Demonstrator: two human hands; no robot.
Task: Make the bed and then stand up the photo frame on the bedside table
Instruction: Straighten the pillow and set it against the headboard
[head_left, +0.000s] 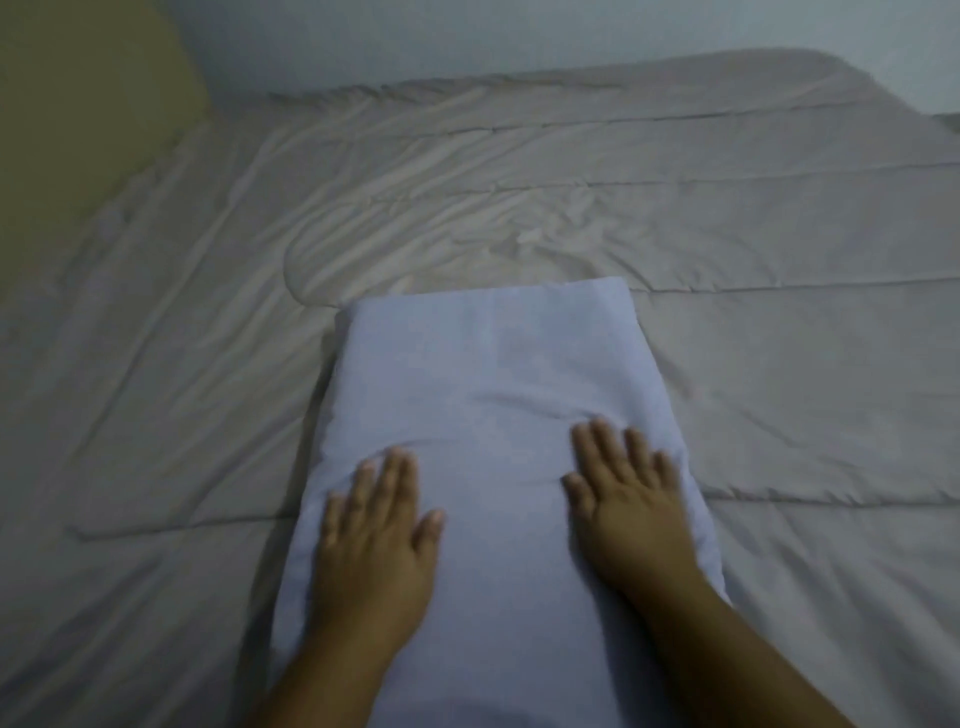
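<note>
From the head camera, your left hand (371, 530) lies palm down on the near left part of the pillow (488, 395), fingers extended and slightly spread, thumb angled out toward the middle. Your right hand (626, 499) lies flat on the near right part, close to that edge, fingers extended and fanned a little. Neither hand grips anything; both forearms reach in from the bottom edge. The pillow is a long pale blue-grey rectangle of smooth fabric, creased faintly just ahead of your fingertips, its far end squared off. It rests lengthwise on the grey-beige blanket (727, 218), which is quilted in long seams and rumpled beyond the pillow. A pale wall (467, 36) rises behind the bed.
</note>
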